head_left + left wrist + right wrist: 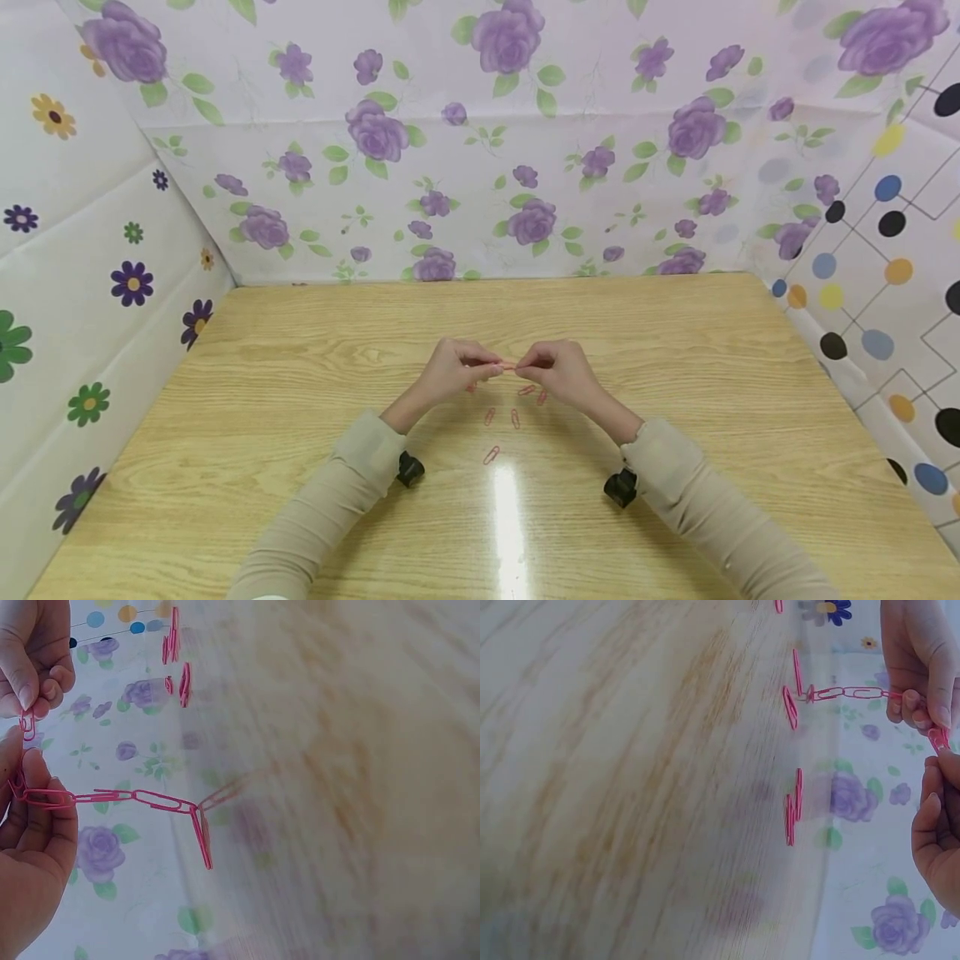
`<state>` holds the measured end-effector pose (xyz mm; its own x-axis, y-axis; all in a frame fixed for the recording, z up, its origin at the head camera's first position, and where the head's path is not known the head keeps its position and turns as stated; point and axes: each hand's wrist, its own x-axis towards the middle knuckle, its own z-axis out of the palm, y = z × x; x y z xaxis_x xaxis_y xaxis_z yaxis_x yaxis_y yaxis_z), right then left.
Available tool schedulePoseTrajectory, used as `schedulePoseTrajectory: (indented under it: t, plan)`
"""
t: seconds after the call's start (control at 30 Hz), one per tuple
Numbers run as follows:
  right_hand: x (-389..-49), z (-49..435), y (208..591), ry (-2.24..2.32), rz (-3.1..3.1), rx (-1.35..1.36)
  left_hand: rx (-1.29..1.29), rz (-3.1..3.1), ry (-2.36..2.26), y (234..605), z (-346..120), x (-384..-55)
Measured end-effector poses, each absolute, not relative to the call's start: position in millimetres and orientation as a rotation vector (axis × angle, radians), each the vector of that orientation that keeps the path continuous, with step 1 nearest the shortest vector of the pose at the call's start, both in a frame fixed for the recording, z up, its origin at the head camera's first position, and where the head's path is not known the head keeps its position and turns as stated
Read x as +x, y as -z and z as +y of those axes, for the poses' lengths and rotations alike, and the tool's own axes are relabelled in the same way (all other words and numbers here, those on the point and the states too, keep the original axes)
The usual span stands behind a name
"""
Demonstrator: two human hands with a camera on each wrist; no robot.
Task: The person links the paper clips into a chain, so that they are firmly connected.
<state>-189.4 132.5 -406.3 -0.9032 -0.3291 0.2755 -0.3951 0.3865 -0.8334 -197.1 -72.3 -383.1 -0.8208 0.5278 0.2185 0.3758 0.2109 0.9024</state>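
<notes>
My left hand pinches the end of a chain of linked pink paper clips between thumb and fingers. From those fingers the chain hangs down, its lowest clip touching the table. Facing it, my right hand pinches a single pink paper clip between thumb and forefinger. In the right wrist view the fingertips of both hands nearly meet around the pink clips. Whether the single clip is hooked into the chain's end cannot be told. On the table below lie several loose pink paper clips.
The wooden table has a glare streak near its front. Behind it rises a wall of purple-flowered cloth, with patterned sheets at both sides. A black wrist camera hangs under the left cuff, another black camera under the right.
</notes>
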Motion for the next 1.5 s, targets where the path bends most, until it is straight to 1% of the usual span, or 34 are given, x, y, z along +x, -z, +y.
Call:
schedulePoseTrajectory:
  t: [0.5,0.83,1.1,1.5]
  plan:
    - [-188,133,404,-1.614,-2.554,0.617,0.795,2.293,-1.684,380,-71,-195]
    - [-189,136,405,-1.712,-2.52,0.576,0.853,2.359,-1.659,378,-72,-194]
    - [-170,130,374,-1.734,-2.519,0.567,0.838,2.374,-1.656,377,-71,-194]
    - [-170,129,373,-1.774,-2.504,0.531,0.881,2.387,-1.665,374,-73,-193]
